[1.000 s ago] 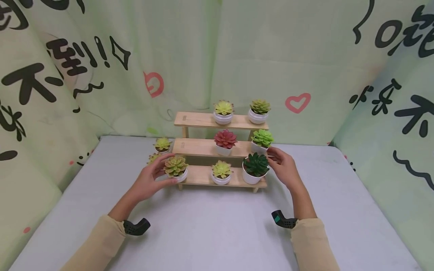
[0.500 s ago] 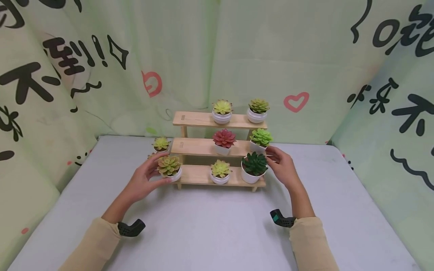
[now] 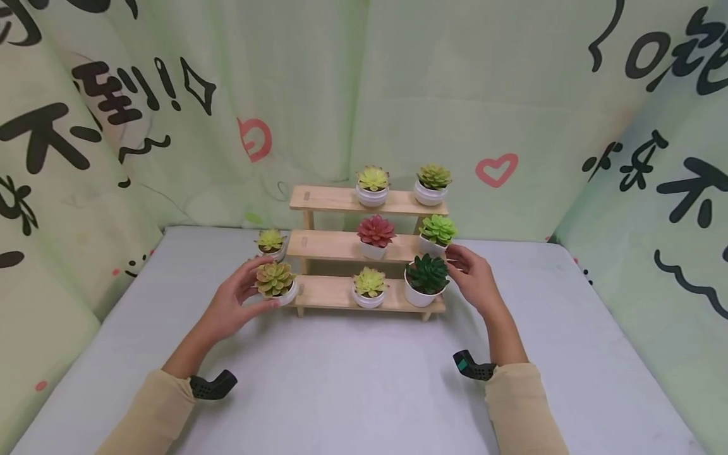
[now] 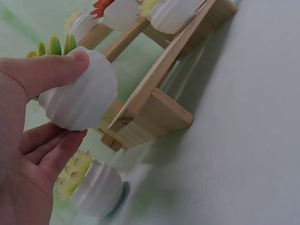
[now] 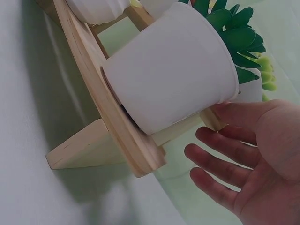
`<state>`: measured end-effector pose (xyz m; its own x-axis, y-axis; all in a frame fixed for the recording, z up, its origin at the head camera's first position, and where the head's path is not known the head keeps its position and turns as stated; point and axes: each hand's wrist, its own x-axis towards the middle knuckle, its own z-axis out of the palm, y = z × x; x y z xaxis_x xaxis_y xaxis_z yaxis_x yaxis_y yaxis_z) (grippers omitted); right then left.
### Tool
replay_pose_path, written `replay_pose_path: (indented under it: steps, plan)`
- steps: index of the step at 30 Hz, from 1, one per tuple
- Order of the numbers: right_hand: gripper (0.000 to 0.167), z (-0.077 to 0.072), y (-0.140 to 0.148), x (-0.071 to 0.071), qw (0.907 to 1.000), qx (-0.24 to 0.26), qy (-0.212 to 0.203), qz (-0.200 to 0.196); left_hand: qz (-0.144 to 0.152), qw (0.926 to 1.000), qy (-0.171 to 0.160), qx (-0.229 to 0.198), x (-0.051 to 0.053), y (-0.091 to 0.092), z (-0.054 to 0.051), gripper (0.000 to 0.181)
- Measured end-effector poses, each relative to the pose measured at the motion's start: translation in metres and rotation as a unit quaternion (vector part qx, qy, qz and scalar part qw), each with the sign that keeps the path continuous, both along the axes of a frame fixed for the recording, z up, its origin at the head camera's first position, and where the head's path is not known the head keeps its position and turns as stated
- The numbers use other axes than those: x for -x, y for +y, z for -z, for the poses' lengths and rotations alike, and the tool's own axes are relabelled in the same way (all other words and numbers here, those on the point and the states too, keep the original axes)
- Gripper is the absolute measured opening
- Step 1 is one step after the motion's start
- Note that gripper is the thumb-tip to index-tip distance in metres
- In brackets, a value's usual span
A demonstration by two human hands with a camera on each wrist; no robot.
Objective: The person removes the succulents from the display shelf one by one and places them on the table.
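Observation:
In my left hand I hold a yellow-green potted succulent, thumb and fingers on its ribbed white pot. The left wrist view shows this pot raised beside the left end of a three-step wooden stand. My right hand is at the stand's right end with loosely bent fingers, next to a dark green potted succulent on the bottom step. In the right wrist view the thumb lies close to that pot's rim; whether it touches, I cannot tell.
Bottom step: a pale yellow succulent. Middle step: a red succulent and a bright green one. Top step: two more pots. Behind my left hand, a potted succulent stands on the white table.
My left hand has carried the yellow-green potted succulent leftward, away from the bottom step's left end. A second pot behind that hand has gone out of sight. My right hand has stayed in place.

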<state>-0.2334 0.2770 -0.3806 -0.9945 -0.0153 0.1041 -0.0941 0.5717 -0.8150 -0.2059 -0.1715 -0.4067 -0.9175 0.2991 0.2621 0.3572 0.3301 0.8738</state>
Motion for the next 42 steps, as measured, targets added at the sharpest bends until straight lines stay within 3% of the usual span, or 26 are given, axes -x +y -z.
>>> replay_pose_path:
  steps: [9, 19, 26, 42]
  plan:
    - [0.046, 0.0, -0.001, 0.0, 1.0, -0.001, -0.003, 0.0, -0.001, 1.0, 0.008, 0.004, -0.001, -0.005, 0.006, 0.074]
    - [0.046, 0.0, 0.0, -0.001, 1.0, -0.003, -0.005, 0.003, -0.02, 0.9994, -0.018, 0.019, -0.004, -0.01, 0.009, 0.075]
    - [0.046, 0.0, -0.001, -0.001, 1.0, -0.006, -0.006, 0.004, -0.023, 0.9994, -0.013, 0.02, -0.005, -0.017, 0.016, 0.075]
    - [0.046, -0.002, -0.002, -0.002, 1.0, 0.0, -0.008, 0.005, -0.048, 0.995, -0.042, 0.077, -0.012, -0.026, 0.022, 0.077]
